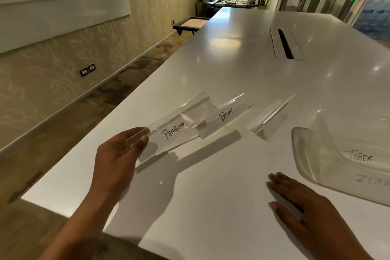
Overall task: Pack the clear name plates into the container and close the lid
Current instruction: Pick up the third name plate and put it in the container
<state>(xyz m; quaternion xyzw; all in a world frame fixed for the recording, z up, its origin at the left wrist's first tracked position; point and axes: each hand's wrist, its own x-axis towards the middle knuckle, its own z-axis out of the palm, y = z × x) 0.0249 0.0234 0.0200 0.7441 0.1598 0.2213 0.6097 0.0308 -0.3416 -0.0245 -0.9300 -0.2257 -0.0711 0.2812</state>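
Observation:
My left hand (120, 150) grips the near end of a clear name plate marked PENGUIN (168, 131), lifted a little off the white table (211, 196). Just right of it a clear plate marked BEAR (224, 117) lies on the table, and further right a third plate with faint writing (270, 121). The clear plastic container (304, 154) stands open at the right edge of view; plates marked TIGER (359, 157) and ZEBRA (371, 178) lie inside it. My right hand (299, 202) rests flat on the table, fingers apart, just left of the container. No lid is visible.
The table's left edge (118, 112) runs diagonally, with carpeted floor and a wall beyond it. A cable slot (285, 43) is set into the tabletop further back. A low dark table (190, 23) stands on the floor at the far left.

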